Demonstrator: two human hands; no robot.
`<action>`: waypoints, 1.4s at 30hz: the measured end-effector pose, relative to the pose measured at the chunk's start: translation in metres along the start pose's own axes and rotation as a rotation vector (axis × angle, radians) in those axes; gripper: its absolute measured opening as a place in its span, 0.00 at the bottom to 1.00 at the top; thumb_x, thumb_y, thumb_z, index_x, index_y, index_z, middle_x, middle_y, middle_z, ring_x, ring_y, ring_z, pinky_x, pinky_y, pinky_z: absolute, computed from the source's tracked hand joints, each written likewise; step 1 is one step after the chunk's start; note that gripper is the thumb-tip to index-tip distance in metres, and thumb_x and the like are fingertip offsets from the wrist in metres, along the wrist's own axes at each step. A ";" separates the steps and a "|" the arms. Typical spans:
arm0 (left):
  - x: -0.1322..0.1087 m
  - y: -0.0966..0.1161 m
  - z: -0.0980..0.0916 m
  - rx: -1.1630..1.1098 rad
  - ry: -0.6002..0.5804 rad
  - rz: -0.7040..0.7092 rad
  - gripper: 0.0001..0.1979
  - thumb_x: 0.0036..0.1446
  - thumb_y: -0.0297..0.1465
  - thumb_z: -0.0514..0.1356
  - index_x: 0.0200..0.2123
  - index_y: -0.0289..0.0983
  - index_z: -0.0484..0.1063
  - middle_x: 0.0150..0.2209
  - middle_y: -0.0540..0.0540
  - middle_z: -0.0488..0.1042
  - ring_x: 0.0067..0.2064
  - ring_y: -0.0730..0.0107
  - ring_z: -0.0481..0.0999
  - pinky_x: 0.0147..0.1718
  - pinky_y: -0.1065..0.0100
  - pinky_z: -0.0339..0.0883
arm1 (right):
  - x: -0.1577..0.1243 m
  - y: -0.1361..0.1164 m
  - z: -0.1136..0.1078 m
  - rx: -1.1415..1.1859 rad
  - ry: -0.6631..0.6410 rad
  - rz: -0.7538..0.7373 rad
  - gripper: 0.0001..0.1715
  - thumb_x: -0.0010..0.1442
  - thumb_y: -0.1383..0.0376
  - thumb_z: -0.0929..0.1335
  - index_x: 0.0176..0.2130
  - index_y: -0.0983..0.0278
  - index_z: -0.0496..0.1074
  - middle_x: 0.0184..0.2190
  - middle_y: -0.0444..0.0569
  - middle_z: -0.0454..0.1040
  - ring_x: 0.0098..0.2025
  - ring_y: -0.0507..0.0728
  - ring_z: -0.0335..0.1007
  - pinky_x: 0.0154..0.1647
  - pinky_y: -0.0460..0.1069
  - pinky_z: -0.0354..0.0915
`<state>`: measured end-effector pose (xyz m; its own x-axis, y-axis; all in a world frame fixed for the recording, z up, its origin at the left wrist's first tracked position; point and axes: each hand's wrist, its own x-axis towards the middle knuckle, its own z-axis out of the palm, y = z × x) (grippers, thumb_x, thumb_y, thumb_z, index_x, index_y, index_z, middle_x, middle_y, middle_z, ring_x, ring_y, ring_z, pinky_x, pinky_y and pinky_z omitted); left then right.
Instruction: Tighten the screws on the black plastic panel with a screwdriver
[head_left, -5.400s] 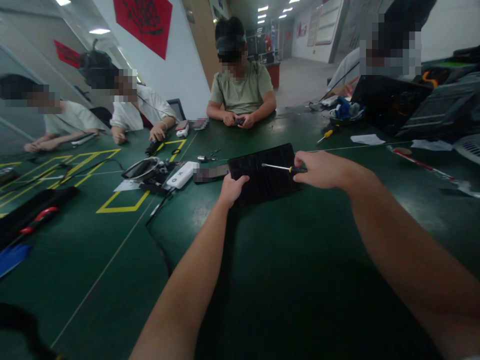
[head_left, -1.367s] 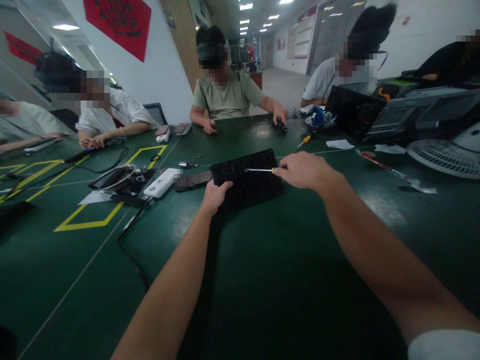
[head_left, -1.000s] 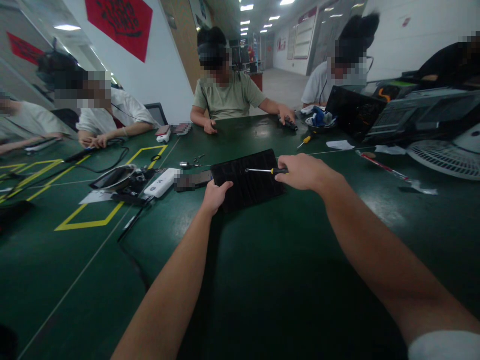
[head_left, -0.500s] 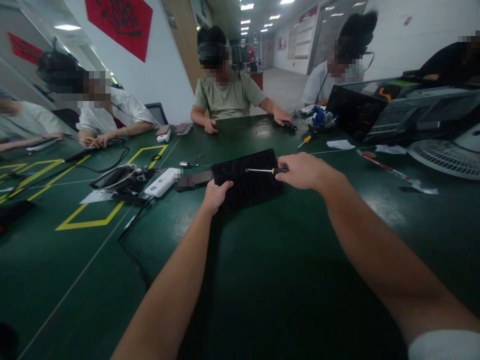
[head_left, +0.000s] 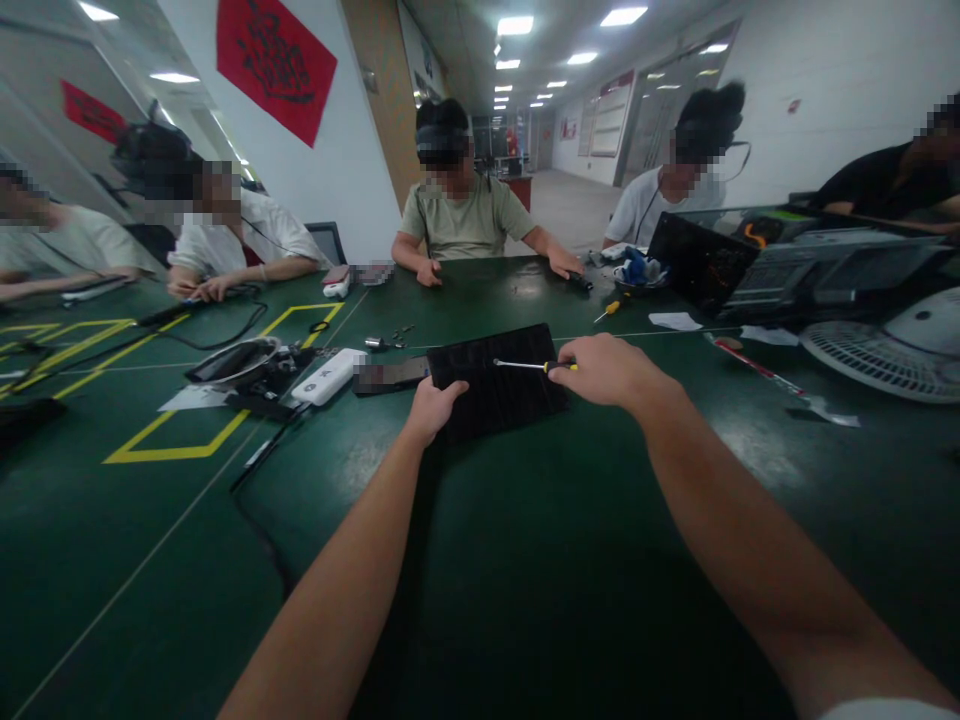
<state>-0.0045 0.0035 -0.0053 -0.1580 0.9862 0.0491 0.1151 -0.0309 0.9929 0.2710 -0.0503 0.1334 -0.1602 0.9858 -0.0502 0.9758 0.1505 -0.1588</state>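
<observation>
The right hand (head_left: 613, 370) grips a screwdriver (head_left: 529, 366), its tip at the black panel (head_left: 517, 402); the left hand (head_left: 435, 408) pinches the panel's left side over the tabletop (head_left: 570, 580). Work seems under way; what is finished or left cannot be told.

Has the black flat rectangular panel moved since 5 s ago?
No. The black flat panel shows no clear shift either way against the white rectangular device on the table; the camera view itself shifted.
</observation>
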 end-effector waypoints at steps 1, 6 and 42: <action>0.000 -0.001 0.000 -0.003 -0.002 0.001 0.18 0.40 0.38 0.71 0.37 0.36 0.80 0.36 0.44 0.83 0.42 0.53 0.82 0.47 0.56 0.74 | 0.000 0.000 0.000 0.000 0.002 0.000 0.23 0.66 0.51 0.65 0.49 0.59 0.82 0.45 0.58 0.82 0.48 0.69 0.77 0.42 0.59 0.68; 0.002 -0.004 0.000 -0.024 -0.013 0.001 0.19 0.40 0.38 0.72 0.36 0.36 0.80 0.36 0.45 0.83 0.41 0.53 0.82 0.46 0.56 0.74 | 0.000 0.000 0.003 -0.004 0.022 0.005 0.24 0.66 0.50 0.64 0.47 0.60 0.82 0.45 0.59 0.82 0.48 0.70 0.77 0.42 0.59 0.68; 0.002 -0.004 0.000 -0.004 -0.002 0.003 0.19 0.40 0.38 0.72 0.36 0.36 0.79 0.35 0.45 0.82 0.40 0.54 0.82 0.44 0.58 0.74 | -0.003 -0.002 0.000 -0.014 0.064 0.010 0.20 0.64 0.51 0.67 0.46 0.58 0.81 0.45 0.58 0.81 0.48 0.69 0.76 0.42 0.59 0.68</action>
<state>-0.0051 0.0060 -0.0089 -0.1557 0.9864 0.0520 0.1119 -0.0347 0.9931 0.2691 -0.0538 0.1344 -0.1407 0.9900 0.0118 0.9794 0.1409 -0.1447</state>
